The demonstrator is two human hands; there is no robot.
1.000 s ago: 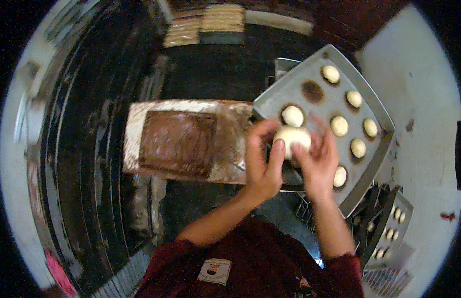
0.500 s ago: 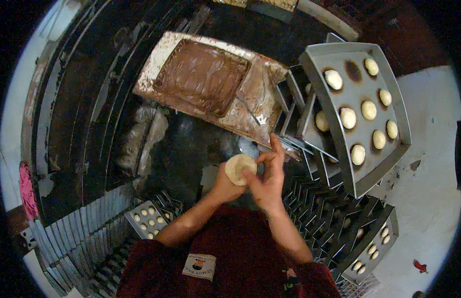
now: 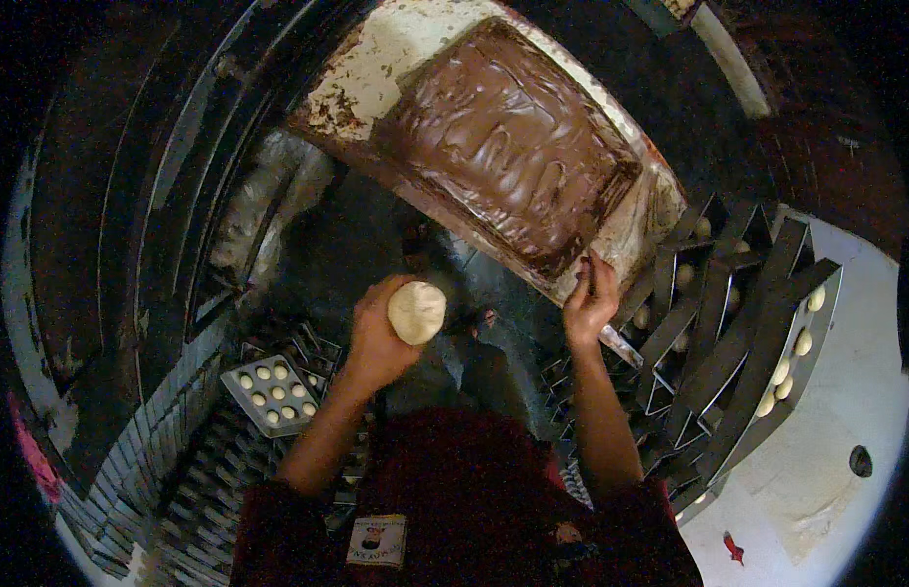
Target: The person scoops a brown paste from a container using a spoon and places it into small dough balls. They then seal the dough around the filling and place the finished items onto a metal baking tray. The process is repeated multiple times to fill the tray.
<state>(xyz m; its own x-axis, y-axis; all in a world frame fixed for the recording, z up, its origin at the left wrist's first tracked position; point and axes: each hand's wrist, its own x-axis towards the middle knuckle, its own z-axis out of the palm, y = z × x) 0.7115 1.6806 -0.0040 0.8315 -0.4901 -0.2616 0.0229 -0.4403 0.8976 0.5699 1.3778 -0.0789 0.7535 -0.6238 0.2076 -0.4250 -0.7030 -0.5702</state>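
A pale, round piece of dough (image 3: 417,313) rests in my left hand (image 3: 379,338), the fingers curled around its left side and underneath. To the right, my right hand (image 3: 591,301) is at the near right corner of a thick slab of chocolate-brown paste (image 3: 503,137). Its thumb and fingertips are pinched together there; what they grip is hidden. The paste is spread over a worn, pale board (image 3: 362,83) with brown smears.
Tilted metal trays (image 3: 719,323) are stacked crosswise at the right, with dough balls (image 3: 803,342) in them. A smaller-looking tray of dough balls (image 3: 276,394) lies low on the left, above rows of stacked dark trays. A clear plastic wrap (image 3: 269,201) lies left of the board.
My hands have separated: the left keeps the dough while the right has moved away to the paste's corner, where a thin spatula lay before. The view has swung, bringing the board closer.
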